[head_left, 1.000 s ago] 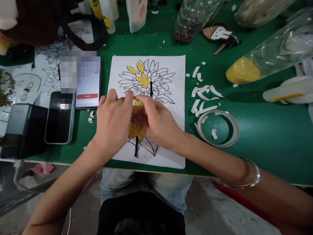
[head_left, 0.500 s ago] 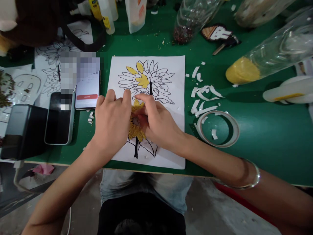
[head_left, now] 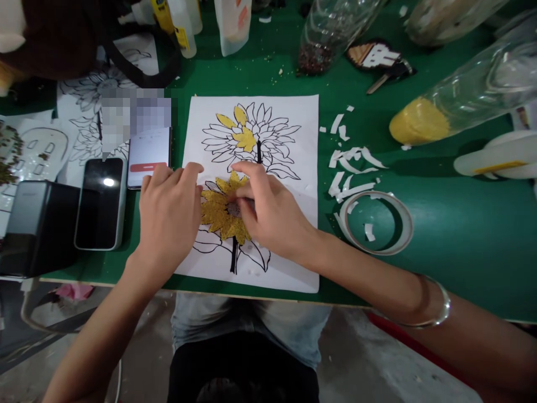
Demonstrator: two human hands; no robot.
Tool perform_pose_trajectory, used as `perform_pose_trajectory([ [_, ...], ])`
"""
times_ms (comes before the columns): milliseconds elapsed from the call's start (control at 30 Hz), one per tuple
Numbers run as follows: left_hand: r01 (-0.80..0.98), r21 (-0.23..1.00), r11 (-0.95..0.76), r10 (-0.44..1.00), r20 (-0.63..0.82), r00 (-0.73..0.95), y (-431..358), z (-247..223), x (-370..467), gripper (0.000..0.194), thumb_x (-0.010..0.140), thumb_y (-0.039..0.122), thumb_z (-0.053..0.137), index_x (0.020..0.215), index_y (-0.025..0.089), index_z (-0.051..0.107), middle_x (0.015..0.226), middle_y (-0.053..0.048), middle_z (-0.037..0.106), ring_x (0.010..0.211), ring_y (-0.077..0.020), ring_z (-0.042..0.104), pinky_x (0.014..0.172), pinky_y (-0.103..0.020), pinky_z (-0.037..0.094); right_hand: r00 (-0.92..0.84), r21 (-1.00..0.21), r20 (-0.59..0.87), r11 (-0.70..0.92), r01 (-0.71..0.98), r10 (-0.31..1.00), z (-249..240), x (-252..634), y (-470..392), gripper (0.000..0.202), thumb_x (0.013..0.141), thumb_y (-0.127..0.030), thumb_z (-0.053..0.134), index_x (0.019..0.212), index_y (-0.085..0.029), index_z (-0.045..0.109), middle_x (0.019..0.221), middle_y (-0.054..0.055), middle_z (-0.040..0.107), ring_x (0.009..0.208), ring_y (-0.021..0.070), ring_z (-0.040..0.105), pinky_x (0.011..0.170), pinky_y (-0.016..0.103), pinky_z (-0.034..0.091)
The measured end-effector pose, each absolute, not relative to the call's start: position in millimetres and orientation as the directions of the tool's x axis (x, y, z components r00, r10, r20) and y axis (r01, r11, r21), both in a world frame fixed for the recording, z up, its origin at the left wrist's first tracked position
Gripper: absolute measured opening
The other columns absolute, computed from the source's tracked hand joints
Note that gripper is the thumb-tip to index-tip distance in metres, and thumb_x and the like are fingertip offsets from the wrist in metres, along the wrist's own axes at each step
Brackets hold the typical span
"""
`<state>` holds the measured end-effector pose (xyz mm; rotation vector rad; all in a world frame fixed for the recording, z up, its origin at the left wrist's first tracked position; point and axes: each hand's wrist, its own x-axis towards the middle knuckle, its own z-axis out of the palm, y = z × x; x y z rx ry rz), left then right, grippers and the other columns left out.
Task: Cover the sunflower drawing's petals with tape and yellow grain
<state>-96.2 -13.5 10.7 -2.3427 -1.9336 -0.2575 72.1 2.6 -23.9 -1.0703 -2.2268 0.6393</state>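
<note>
A white sheet (head_left: pixel 293 235) printed with two outlined flowers lies in front of me. Its lower flower (head_left: pixel 232 226) has petals covered in yellow grains and a brownish centre; the upper flower (head_left: pixel 245 140) has only a few yellow petals. My right hand (head_left: pixel 272 210) rests over the lower flower's right side, thumb and fingers pinched near its centre. Anything in that pinch is too small to make out. My left hand (head_left: pixel 172 210) is by the sheet's left edge, beside the yellow petals. Its fingers are curled downward and the tips are hidden.
Right of the sheet lie white paper scraps (head_left: pixel 350 187), a tape roll (head_left: pixel 406 221), a bottle with yellow grains (head_left: pixel 419 122) and keys (head_left: pixel 380 81). Two phones (head_left: pixel 100 207) and a black power bank (head_left: pixel 39 224) are at the left. Glue bottles (head_left: pixel 183 33) stand at the back.
My left hand has moved left, away from the lower flower, uncovering its left petals. My right hand has stayed over the flower almost unmoved.
</note>
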Motion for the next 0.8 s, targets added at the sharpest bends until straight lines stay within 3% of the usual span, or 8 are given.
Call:
perform_pose_trajectory([
  [233, 0.929, 0.164, -0.332, 0.924, 0.255, 0.285, -24, 1, -99, 0.029, 0.086, 0.007, 0.041, 0.108, 0.025, 0.047, 0.095, -0.001, 0.068, 0.090, -0.0192, 0.059, 0.073, -0.033, 0.043, -0.514, -0.671, 0.298, 0.560, 0.486, 0.804, -26, 72, 2, 0.043, 0.083, -0.007, 0.034, 0.125, -0.017, 0.030, 0.070, 0.001, 0.063, 0.084, 0.0213, 0.061, 0.075, 0.041, 0.049],
  [400, 0.895, 0.090, -0.438, 0.871, 0.290, 0.397, -24, -6, -98, 0.029, 0.083, 0.004, 0.041, 0.106, 0.021, 0.049, 0.091, -0.002, 0.069, 0.091, -0.0190, 0.060, 0.071, -0.031, 0.041, -0.510, -0.686, 0.290, 0.548, 0.479, 0.810, -26, 73, 3, 0.044, 0.082, -0.008, 0.036, 0.124, -0.018, 0.030, 0.074, 0.002, 0.063, 0.084, 0.0218, 0.062, 0.072, 0.040, 0.049],
  [800, 0.907, -0.034, -0.420, 0.867, 0.282, 0.412, -23, -5, -94, 0.028, 0.081, 0.003, 0.042, 0.105, 0.017, 0.047, 0.090, -0.006, 0.068, 0.087, -0.0230, 0.056, 0.068, -0.033, 0.036, -0.503, -0.681, 0.271, 0.532, 0.503, 0.821, -26, 72, 3, 0.046, 0.080, -0.008, 0.038, 0.123, -0.019, 0.031, 0.073, 0.003, 0.063, 0.082, 0.0237, 0.060, 0.070, 0.039, 0.047],
])
